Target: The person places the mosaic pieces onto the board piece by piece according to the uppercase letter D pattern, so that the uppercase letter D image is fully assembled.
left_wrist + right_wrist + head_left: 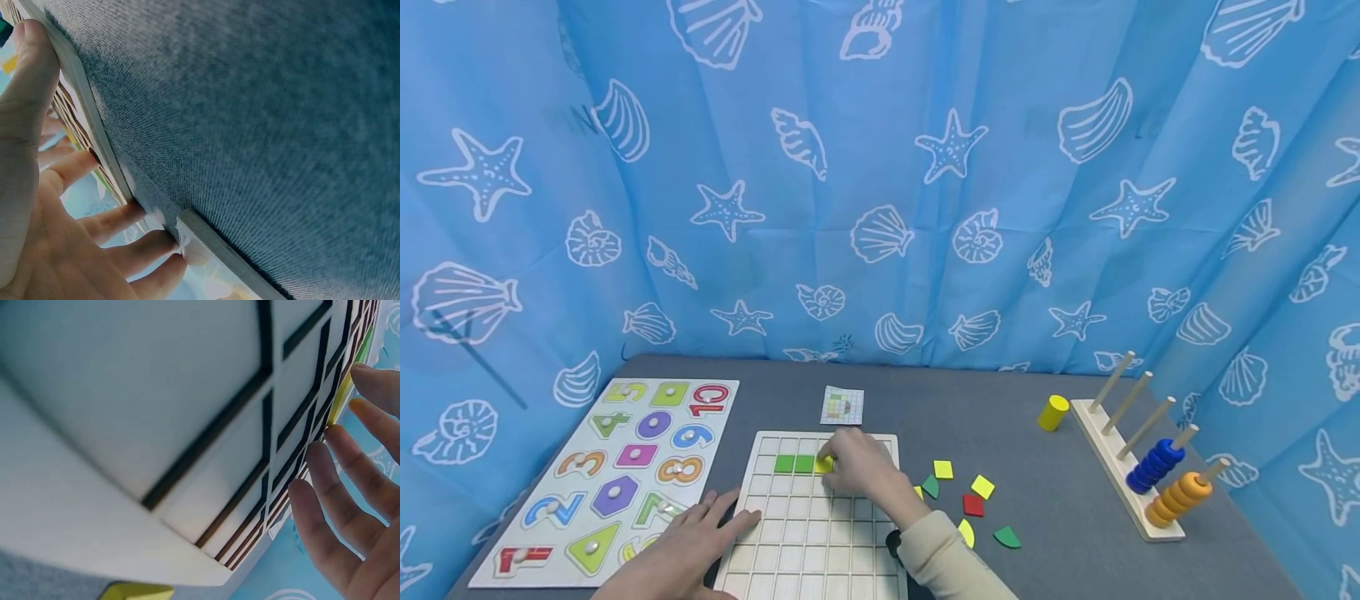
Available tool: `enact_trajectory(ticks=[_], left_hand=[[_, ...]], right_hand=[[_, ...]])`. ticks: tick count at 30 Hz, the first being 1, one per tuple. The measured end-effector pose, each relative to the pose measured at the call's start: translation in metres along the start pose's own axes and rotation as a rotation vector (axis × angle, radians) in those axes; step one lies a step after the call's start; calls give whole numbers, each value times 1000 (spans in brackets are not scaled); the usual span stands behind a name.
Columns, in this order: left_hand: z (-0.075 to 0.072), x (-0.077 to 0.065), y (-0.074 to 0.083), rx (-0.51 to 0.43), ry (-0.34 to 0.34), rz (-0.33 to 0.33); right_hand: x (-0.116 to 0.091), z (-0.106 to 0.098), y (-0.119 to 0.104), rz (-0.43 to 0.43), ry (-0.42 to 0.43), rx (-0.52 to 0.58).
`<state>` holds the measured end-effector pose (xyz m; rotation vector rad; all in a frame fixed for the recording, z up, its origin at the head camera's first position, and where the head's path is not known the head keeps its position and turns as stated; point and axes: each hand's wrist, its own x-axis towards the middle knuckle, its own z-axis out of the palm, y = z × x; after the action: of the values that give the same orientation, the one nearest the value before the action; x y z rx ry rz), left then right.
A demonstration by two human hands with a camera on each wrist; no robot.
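A pale gridded board (782, 554) lies before me on the grey table. Two green square tiles (793, 463) sit side by side in its upper cells, with a yellow tile (823, 464) just to their right. My right hand (859, 462) is over that yellow tile and partly covers it; in the right wrist view its fingertips (359, 406) touch the tile, fingers fairly straight and spread. My left hand (688, 546) rests with spread fingers along the board's left edge. In the left wrist view its thumb (34, 56) lies at the board's rim.
Loose yellow, green and red tiles (973, 505) lie right of the board. Behind it is a small pattern card (842, 405). A number-and-shape puzzle (647, 433) lies left. A yellow cylinder (1053, 413) and a peg stand (1112, 462) with blue and orange rings stand right.
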<state>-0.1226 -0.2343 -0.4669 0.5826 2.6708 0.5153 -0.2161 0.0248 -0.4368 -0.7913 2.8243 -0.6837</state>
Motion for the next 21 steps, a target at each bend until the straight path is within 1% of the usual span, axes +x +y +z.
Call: enact_trajectory(ticks=[2,6,9,12,19,21], left_hand=[[0,0,0,5,3,5],[-1,0,0,-7,-11,-7],[-2,0,1,-26,-21,-19],[-2,0,1,-43,-20,-24],[-1,-2,0,-21,0,21],[-1,-2,0,-28,-1,20]], right_hand=[[-2,-1,0,4,-4,6],[-8,-7,1,-1,3,5],[-13,-11,3,-14,25,-7],[-18,-14,7,-10,42,-9],[-31,-19,23,59,65,1],[-36,-21,29,75,74,-3]])
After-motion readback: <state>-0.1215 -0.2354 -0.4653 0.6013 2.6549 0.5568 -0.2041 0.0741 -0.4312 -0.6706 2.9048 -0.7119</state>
